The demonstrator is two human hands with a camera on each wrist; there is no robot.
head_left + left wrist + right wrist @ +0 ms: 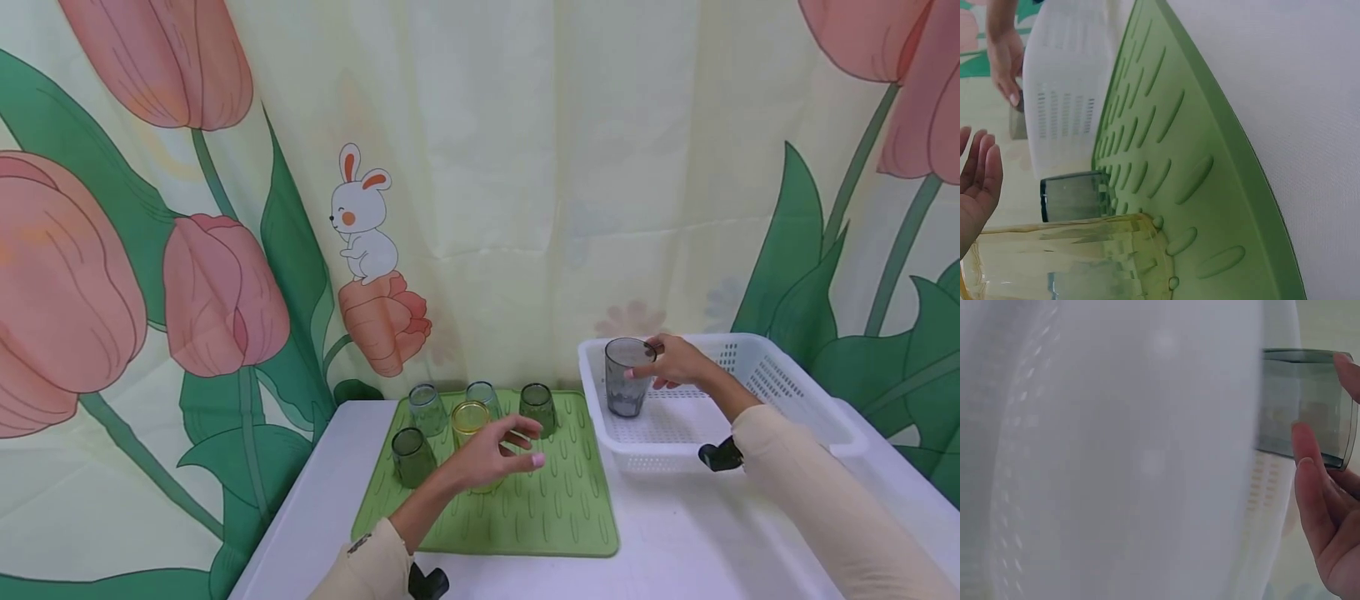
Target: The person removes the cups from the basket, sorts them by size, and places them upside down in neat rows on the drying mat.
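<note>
My right hand point(678, 362) grips a smoky grey drinking glass point(624, 383) near its rim, with thumb and fingers on its sides. In the head view the glass is upright at the left end of the white plastic basket point(806, 417). The right wrist view shows the same glass point(1304, 406) partly behind the basket's wall. My left hand point(495, 450) hovers over the green drying mat point(555, 517), fingers loosely bent and holding nothing. A yellow glass point(468, 417) stands just behind that hand, which partly hides it.
On the mat also stand a dark green glass point(412, 458) at left, another dark glass point(537, 408) at back right, and bluish clear glasses point(427, 408) at the back. A white table point(675, 533) carries mat and basket; a printed curtain point(487, 167) hangs behind.
</note>
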